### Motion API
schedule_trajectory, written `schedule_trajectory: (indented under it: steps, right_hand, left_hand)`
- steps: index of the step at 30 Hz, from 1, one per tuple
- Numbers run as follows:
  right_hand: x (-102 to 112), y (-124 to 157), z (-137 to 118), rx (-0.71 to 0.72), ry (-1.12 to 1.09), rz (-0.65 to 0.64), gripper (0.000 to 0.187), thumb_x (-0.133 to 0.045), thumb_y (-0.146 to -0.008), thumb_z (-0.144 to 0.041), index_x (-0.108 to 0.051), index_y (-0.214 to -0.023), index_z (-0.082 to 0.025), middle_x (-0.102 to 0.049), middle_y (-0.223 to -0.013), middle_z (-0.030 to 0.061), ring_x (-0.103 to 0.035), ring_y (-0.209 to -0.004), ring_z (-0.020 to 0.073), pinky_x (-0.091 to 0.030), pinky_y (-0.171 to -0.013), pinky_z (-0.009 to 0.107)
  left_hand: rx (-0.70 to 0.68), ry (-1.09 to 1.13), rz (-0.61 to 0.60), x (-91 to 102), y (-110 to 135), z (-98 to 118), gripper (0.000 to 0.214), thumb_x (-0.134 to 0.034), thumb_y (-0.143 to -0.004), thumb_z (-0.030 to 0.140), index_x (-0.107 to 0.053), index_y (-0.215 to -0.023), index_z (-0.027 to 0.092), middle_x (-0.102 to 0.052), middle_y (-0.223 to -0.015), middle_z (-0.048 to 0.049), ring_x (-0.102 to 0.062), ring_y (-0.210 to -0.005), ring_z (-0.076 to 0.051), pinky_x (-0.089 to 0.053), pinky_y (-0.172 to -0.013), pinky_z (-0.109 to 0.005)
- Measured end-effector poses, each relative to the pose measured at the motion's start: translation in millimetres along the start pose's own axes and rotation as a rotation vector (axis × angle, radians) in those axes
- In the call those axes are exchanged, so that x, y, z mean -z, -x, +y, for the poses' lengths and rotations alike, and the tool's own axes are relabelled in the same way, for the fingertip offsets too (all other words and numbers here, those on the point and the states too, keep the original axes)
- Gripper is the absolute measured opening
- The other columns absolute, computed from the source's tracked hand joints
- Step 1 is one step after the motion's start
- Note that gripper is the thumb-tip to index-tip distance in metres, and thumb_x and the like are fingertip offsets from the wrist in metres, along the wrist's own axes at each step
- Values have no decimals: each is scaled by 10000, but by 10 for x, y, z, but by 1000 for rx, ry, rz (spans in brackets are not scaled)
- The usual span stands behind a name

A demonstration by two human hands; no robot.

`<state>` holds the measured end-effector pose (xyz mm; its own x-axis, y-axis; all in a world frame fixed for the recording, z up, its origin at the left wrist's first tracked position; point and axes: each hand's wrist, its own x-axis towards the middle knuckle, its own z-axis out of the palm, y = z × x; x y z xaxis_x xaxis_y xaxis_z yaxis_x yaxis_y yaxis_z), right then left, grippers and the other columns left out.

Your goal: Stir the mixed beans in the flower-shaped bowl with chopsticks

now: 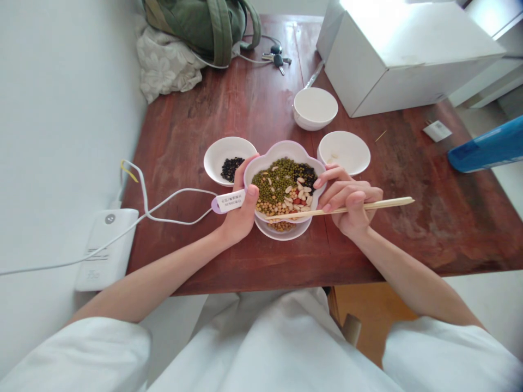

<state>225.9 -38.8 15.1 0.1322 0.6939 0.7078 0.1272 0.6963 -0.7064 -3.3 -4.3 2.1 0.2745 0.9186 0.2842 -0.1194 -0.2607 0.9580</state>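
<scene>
My left hand (242, 209) grips the left side of a flower-shaped, lilac-rimmed bowl (281, 146), its thumb over the labelled handle (231, 201). Mixed green beans (274, 182), black beans, yellow soybeans (267, 207) and pale peanuts (300, 195) lie inside. In my right hand (353, 201) is a pair of wooden chopsticks (388, 203), held sideways across the bowl's near edge. Fingers of that hand also touch the bowl's right rim. Partly hidden beneath is a white bowl (281, 235) of soybeans. Another white bowl (218, 151) with black beans (232, 167) stands left.
Two white bowls (315, 106) (347, 155) stand behind to the right; the nearer has a few pale bits. A white box (368, 60), green bag (192, 27), keys (278, 57), charger (437, 130) and blue object (486, 144) are around. A power bank (108, 250) with white cables lies left.
</scene>
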Motion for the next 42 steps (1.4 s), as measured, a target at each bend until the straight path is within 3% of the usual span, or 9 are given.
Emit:
schedule_trajectory:
  steps: [7,12,31,35,42]
  right_hand:
    - [5,4,-13,-27,11,-4,644,-545,-1100,-557,-695,-540,-277,-674,-507,7,-795,-780,261,-636,-967,525]
    - [3,1,-26,-30,9,1,643,-550,-1099,-557,-685,-534,-280,-692,-520,-1,-764,-724,246,-601,-1042,549]
    - [13,-10,-28,-40,-34,7,640,-532,-1116,-519,-705,-550,-273,-690,-519,4,-770,-720,241,-592,-1065,532]
    - [24,-8,-30,-63,-32,1,619,-530,-1113,-528,-750,-588,-285,-699,-541,16,-820,-872,270,-637,-998,513]
    - [28,0,-37,-78,-33,16,616,-530,-1111,-535,-768,-598,-292,-643,-497,16,-816,-833,275,-656,-919,519]
  left_hand:
    - [-40,12,-17,18,-2,-50,663,-469,-1045,761,-499,-1536,317,-674,-1503,-111,-553,-1514,-294,-472,-1245,-462]
    - [-54,28,-17,26,13,-77,632,-474,-1065,720,-467,-1561,330,-609,-1598,-110,-513,-1552,-294,-501,-1214,-458]
    - [-52,24,-19,26,10,-67,634,-472,-1066,724,-498,-1546,310,-686,-1498,-113,-568,-1504,-287,-498,-1224,-457]
    - [-36,14,-6,26,6,-68,652,-477,-1056,738,-501,-1546,308,-680,-1511,-117,-544,-1532,-297,-501,-1223,-455]
    - [-54,10,-21,19,-8,-52,672,-470,-1051,750,-491,-1564,316,-666,-1535,-115,-520,-1558,-311,-492,-1239,-468]
